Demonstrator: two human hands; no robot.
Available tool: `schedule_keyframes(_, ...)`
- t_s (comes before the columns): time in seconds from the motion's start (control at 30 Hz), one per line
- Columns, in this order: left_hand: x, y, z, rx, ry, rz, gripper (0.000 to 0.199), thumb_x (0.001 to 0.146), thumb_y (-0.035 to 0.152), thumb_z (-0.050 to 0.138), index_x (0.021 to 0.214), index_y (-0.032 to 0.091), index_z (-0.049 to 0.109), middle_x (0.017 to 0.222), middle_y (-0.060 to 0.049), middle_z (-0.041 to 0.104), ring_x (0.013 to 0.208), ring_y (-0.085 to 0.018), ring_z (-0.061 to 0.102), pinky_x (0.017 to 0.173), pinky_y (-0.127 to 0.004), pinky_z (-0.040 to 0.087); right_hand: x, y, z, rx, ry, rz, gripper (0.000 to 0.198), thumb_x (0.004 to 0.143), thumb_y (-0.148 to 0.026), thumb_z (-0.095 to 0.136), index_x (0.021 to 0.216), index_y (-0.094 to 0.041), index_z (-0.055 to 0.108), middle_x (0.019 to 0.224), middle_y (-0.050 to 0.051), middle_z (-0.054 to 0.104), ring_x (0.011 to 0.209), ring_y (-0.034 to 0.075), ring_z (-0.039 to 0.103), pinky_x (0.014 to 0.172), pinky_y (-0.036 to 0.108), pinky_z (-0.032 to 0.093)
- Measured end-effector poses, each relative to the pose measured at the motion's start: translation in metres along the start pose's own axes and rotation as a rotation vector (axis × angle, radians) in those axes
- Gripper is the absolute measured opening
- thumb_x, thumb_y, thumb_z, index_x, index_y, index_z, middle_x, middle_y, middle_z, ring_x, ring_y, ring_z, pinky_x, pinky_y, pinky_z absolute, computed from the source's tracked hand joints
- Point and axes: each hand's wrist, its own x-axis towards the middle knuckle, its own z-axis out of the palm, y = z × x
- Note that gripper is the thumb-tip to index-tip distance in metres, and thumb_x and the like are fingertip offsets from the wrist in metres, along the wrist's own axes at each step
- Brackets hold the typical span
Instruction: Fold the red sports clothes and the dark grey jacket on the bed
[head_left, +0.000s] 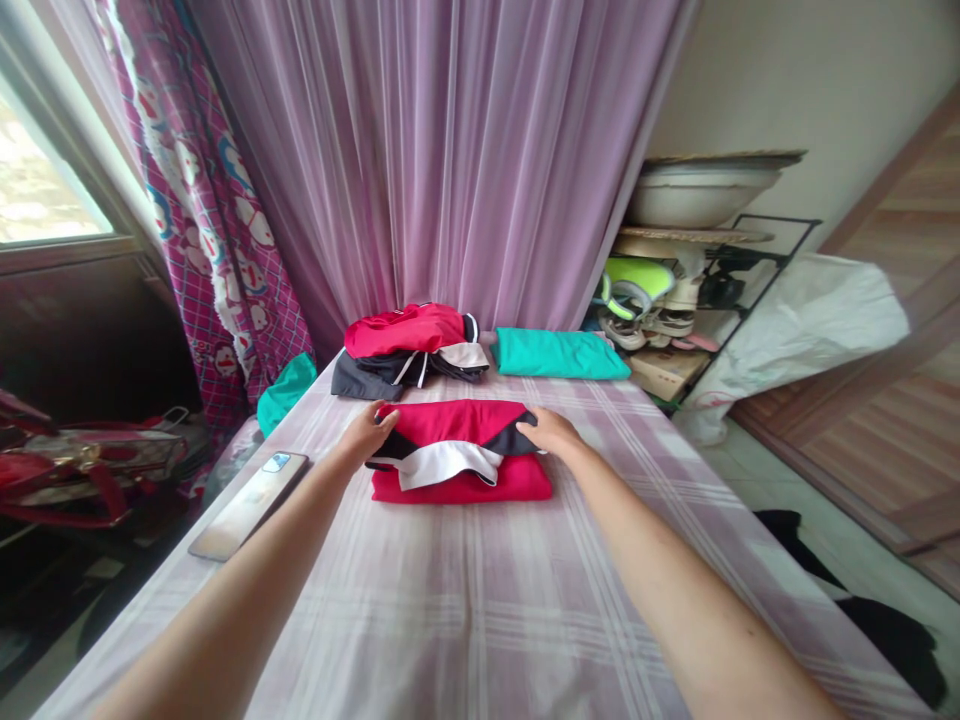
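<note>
Head view: left hand (366, 432) and right hand (553, 432) pinch opposite ends of a folded red-black-white fabric garment (450, 422) on pale plaid cloth (420, 610) — seemingly mid-fold; the next move probably calls for even flattening.

From the wearer's head, the nearby plaid cloth (450, 620) is viewed forward and downward at lower centre; the lilac curtain (480, 150) is faced, farther off, at upper centre.

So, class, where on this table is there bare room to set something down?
Bare tablecloth lies between the left forearm and right forearm, before the held red clothes, and beyond the right forearm toward the right edge. Crowded: the back, with the clothes heap and folded green cloth, and the left edge, where the phone lies.
</note>
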Motion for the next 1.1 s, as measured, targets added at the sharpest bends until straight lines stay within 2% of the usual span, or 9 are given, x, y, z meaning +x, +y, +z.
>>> schedule_keyframes(0.23, 0.008, 0.007, 0.014, -0.286, 0.003, -0.118, 0.06, 0.082, 0.032, 0.06, 0.14, 0.02, 0.051, 0.085, -0.002, 0.071, 0.065, -0.015, 0.066, 0.062, -0.026, 0.052, -0.001, 0.002, 0.008, 0.133, 0.039, -0.014, 0.049, 0.091, -0.027, 0.046, 0.139, -0.021, 0.053, 0.12, 0.009, 0.071, 0.102, 0.022, 0.069, 0.084, 0.033, 0.055)
schedule_keyframes(0.47, -0.011, -0.006, 0.022, -0.369, -0.04, -0.173, 0.05, 0.082, 0.042, 0.064, 0.126, 0.018, 0.061, 0.097, -0.005, 0.073, 0.081, -0.017, 0.069, 0.066, -0.024, 0.053, -0.031, 0.003, 0.01, -0.153, 0.059, -0.04, 0.05, 0.092, -0.032, 0.049, 0.14, -0.019, 0.053, 0.132, 0.015, 0.063, 0.12, 0.029, 0.06, 0.101, 0.04, 0.046)
schedule_keyframes(0.57, -0.014, 0.0, 0.007, -0.383, -0.11, -0.172, 0.055, 0.085, 0.045, 0.062, 0.132, 0.018, 0.056, 0.108, -0.008, 0.072, 0.089, -0.018, 0.07, 0.066, -0.023, 0.054, -0.045, -0.018, -0.005, -0.199, 0.109, -0.276, 0.058, 0.091, -0.039, 0.052, 0.146, -0.021, 0.046, 0.148, 0.014, 0.048, 0.134, 0.029, 0.047, 0.11, 0.041, 0.038)
schedule_keyframes(0.67, -0.021, 0.005, -0.007, -0.394, -0.176, -0.157, 0.06, 0.083, 0.044, 0.067, 0.136, 0.022, 0.051, 0.112, -0.008, 0.07, 0.092, -0.019, 0.07, 0.066, -0.022, 0.055, -0.062, -0.037, -0.009, -0.195, -0.121, -0.579, 0.078, 0.082, -0.052, 0.064, 0.152, -0.031, 0.036, 0.161, 0.008, 0.03, 0.145, 0.029, 0.031, 0.115, 0.044, 0.03)
schedule_keyframes(0.73, -0.029, 0.005, -0.012, -0.41, -0.224, -0.165, 0.066, 0.08, 0.042, 0.071, 0.139, 0.025, 0.048, 0.112, -0.007, 0.07, 0.092, -0.021, 0.071, 0.065, -0.024, 0.057, -0.07, -0.044, -0.006, -0.283, -0.267, -0.616, 0.096, 0.072, -0.051, 0.075, 0.154, -0.033, 0.03, 0.163, 0.01, 0.024, 0.148, 0.032, 0.025, 0.114, 0.05, 0.028)
schedule_keyframes(0.8, -0.038, 0.003, -0.016, -0.413, -0.288, -0.185, 0.076, 0.077, 0.04, 0.074, 0.145, 0.028, 0.04, 0.114, -0.007, 0.07, 0.094, -0.022, 0.071, 0.065, -0.027, 0.059, -0.071, -0.046, -0.003, -0.389, -0.283, -0.58, 0.089, 0.074, -0.04, 0.076, 0.152, -0.031, 0.035, 0.159, 0.013, 0.032, 0.146, 0.034, 0.028, 0.113, 0.05, 0.029)
schedule_keyframes(0.93, -0.045, 0.006, -0.027, -0.355, -0.425, -0.199, 0.088, 0.076, 0.03, 0.075, 0.152, 0.032, 0.029, 0.112, -0.008, 0.071, 0.091, -0.021, 0.071, 0.066, -0.027, 0.059, -0.057, -0.052, -0.008, -0.465, -0.255, -0.578, 0.036, 0.09, -0.025, 0.055, 0.124, -0.032, 0.066, 0.128, 0.006, 0.066, 0.127, 0.025, 0.052, 0.105, 0.038, 0.037)
schedule_keyframes(1.0, -0.04, 0.013, -0.034, -0.349, -0.462, -0.178, 0.086, 0.075, 0.027, 0.075, 0.151, 0.031, 0.034, 0.113, -0.008, 0.071, 0.087, -0.02, 0.072, 0.066, -0.028, 0.059, -0.049, -0.056, -0.013, -0.499, -0.284, -0.604, 0.037, 0.087, -0.026, 0.058, 0.123, -0.034, 0.066, 0.127, 0.005, 0.066, 0.125, 0.025, 0.053, 0.103, 0.038, 0.038)
schedule_keyframes(1.1, -0.027, 0.024, -0.04, -0.355, -0.475, -0.151, 0.08, 0.07, 0.024, 0.077, 0.144, 0.028, 0.046, 0.119, -0.008, 0.069, 0.087, -0.019, 0.072, 0.069, -0.028, 0.06, -0.043, -0.061, -0.015, -0.61, -0.331, -0.661, 0.066, 0.074, -0.022, 0.069, 0.139, -0.03, 0.053, 0.141, 0.009, 0.056, 0.129, 0.028, 0.049, 0.102, 0.041, 0.039)
